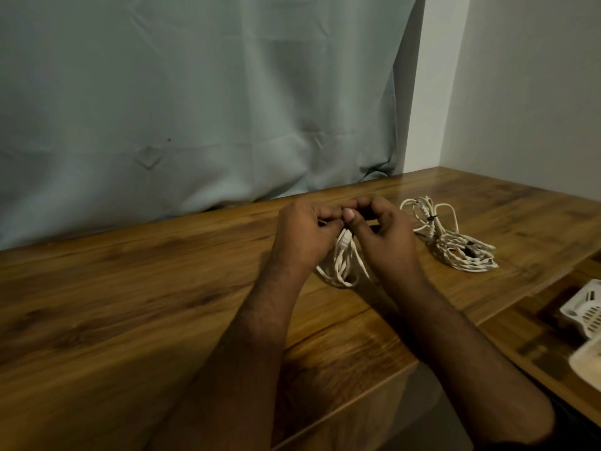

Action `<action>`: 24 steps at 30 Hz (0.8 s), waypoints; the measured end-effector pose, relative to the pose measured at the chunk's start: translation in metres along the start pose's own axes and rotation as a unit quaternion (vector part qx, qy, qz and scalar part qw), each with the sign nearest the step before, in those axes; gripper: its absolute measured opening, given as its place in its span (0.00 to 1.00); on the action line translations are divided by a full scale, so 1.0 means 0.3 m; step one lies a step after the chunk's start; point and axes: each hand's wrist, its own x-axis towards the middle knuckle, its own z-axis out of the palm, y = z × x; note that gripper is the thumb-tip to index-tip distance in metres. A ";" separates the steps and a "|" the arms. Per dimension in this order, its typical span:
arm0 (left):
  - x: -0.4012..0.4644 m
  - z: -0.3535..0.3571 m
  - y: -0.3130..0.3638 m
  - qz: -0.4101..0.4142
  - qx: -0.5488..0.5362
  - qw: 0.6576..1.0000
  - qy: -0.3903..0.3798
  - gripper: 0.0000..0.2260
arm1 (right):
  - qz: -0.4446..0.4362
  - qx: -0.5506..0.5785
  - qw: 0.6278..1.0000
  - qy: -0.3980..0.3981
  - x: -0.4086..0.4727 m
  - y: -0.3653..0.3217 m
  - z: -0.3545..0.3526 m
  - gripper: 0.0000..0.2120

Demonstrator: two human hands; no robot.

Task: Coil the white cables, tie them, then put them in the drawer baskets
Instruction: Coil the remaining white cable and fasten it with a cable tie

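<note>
Left part of the tabletop point(97, 288) carried nothing of the task; a pale curtain point(195, 92) hung behind its far edge. Near the middle, toward the far edge, the left hand point(304, 236) had its fingers curled in a pinch at the top of a white cable bundle point(343, 265), whose loops drooped from the hands onto the wood. The right hand point(383, 232) met it, thumb and fingers curled, pinching the same spot; what exactly sat between the fingertips was hidden, possibly a tie. Judged step: binding this bundle. Further right, toward the right edge, a second white cable point(455, 245) lay coiled, with a small dark tie point(432, 218) round its neck, apparently already done. Past the table's right edge, on a lower wooden surface, part of a white slotted basket point(582, 310) showed, blurred. Handling, as a judgement: cable light, limp, somewhat springy, loops likely to spill if released before binding; best gripped at the gathered neck where all strands cross, not by a single loop or the plug end. No brand, label or legible writing was found anywhere.
</note>
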 end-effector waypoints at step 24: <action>0.012 0.031 -0.050 0.010 -0.011 0.997 -0.077 0.09 | 0.089 0.134 0.987 -0.012 0.018 -0.001 -0.010 0.06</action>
